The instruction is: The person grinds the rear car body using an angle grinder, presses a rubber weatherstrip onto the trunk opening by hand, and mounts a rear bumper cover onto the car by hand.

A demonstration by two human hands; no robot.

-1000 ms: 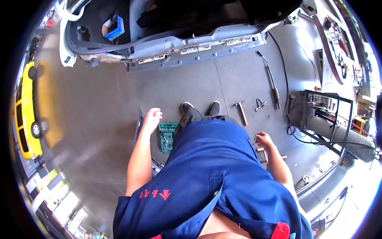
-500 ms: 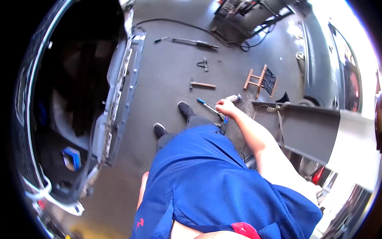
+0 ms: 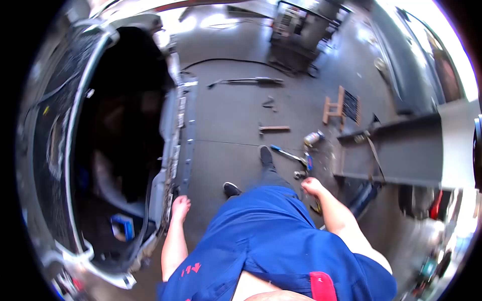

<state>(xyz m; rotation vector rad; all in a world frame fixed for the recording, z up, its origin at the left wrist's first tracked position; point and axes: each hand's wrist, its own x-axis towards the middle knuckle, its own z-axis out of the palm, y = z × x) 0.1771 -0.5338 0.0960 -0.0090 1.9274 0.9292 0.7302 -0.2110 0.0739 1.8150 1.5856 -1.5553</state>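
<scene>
My left hand [image 3: 181, 207] hangs beside the door sill [image 3: 169, 170] of a stripped car body, with its fingers curled and nothing showing in them. My right hand [image 3: 312, 186] is closed in a loose fist at my right side; I see nothing in it. Just ahead of it on the floor lie a blue-handled tool [image 3: 287, 152] and a small metal piece [image 3: 299, 174]. A spray can [image 3: 314, 138] lies a little farther off. In front of my shoes is a hammer [image 3: 274, 129] with a wooden handle, and beyond it a small metal clamp-like tool [image 3: 270, 104].
A low wooden stool [image 3: 341, 107] with a woven seat lies to the right. A long rod-like tool [image 3: 251, 80] and a black cable [image 3: 231, 60] stretch across the floor ahead. A machine on a cart [image 3: 304, 32] stands at the back. A grey panel [image 3: 391, 150] juts in from the right.
My left hand has come into view beside the car sill. My right hand has drawn back from above the blue-handled tool, and my feet and view have shifted.
</scene>
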